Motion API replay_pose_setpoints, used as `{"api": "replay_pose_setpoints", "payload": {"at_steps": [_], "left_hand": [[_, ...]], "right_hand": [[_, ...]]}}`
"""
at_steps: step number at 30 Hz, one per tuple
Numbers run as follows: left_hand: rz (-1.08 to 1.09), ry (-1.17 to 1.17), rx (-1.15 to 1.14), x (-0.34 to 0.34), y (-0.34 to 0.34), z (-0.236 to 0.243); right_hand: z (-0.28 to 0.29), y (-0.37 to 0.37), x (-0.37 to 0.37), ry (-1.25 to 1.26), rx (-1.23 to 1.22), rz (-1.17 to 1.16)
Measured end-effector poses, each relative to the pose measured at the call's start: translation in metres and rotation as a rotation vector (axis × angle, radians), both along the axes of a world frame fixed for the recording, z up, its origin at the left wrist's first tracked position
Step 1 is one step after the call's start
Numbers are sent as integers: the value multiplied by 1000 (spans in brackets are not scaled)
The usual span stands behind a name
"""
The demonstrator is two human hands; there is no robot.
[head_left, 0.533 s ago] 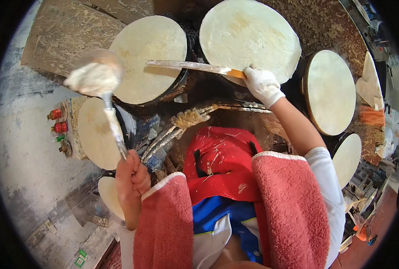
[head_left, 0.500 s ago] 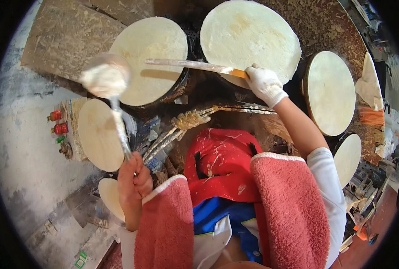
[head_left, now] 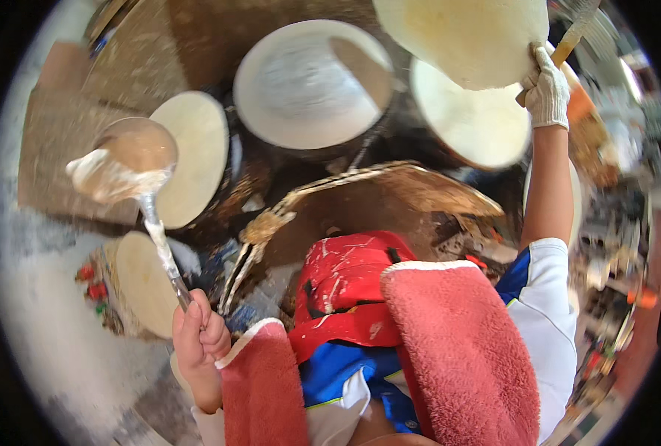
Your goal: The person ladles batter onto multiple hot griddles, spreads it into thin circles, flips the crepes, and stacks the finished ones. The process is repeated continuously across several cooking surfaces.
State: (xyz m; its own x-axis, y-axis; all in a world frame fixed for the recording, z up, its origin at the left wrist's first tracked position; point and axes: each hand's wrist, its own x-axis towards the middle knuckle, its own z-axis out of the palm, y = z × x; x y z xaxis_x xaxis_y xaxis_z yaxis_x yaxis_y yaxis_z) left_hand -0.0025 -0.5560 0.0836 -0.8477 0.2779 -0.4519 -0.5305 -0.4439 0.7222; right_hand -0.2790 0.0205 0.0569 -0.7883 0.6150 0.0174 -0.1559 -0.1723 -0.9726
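Observation:
My left hand [head_left: 200, 331] is bare and wrapped round the handle of a metal ladle [head_left: 161, 241]. White batter coats the ladle's bowl and bulges over its left edge. My right hand [head_left: 550, 93], in a white knitted glove, reaches to the upper right. Between its fingers is the edge of a thin, pale round pancake [head_left: 460, 37], cut off by the top of the view. The same hand keeps hold of a spatula [head_left: 568, 43] with a yellowish handle. Below the pancake lies a bare, greyish round griddle [head_left: 301, 89]. Pale pancakes cover the left griddle [head_left: 195, 156] and right griddle [head_left: 475, 115].
Nearer to me, a batter-crusted rim [head_left: 330, 178] borders a brown hollow. Further covered rounds stand at the lower left [head_left: 148, 286] and far right. A brown board [head_left: 59, 160] lies at left, near red-topped bottles [head_left: 89, 282]. Clutter [head_left: 605, 267] fills the right side.
The pancake has come off the middle griddle and up to the right in my gloved hand, the spatula swinging with it. My view has turned right; the ladle stays raised at left.

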Motion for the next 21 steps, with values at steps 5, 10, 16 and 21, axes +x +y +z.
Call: {"api": "replay_pose_setpoints", "payload": {"at_steps": [5, 10, 16, 21], "left_hand": [[-162, -542, 666, -29, 95, -22], [-406, -755, 770, -34, 212, -46], [-371, -845, 698, 16, 313, -27], [-470, -878, 653, 29, 371, -27]], "right_hand": [[36, 158, 174, 15, -200, -247], [63, 257, 445, -52, -205, -544], [31, 263, 699, -34, -248, -831], [-106, 200, 817, -161, -440, -1343]]}}
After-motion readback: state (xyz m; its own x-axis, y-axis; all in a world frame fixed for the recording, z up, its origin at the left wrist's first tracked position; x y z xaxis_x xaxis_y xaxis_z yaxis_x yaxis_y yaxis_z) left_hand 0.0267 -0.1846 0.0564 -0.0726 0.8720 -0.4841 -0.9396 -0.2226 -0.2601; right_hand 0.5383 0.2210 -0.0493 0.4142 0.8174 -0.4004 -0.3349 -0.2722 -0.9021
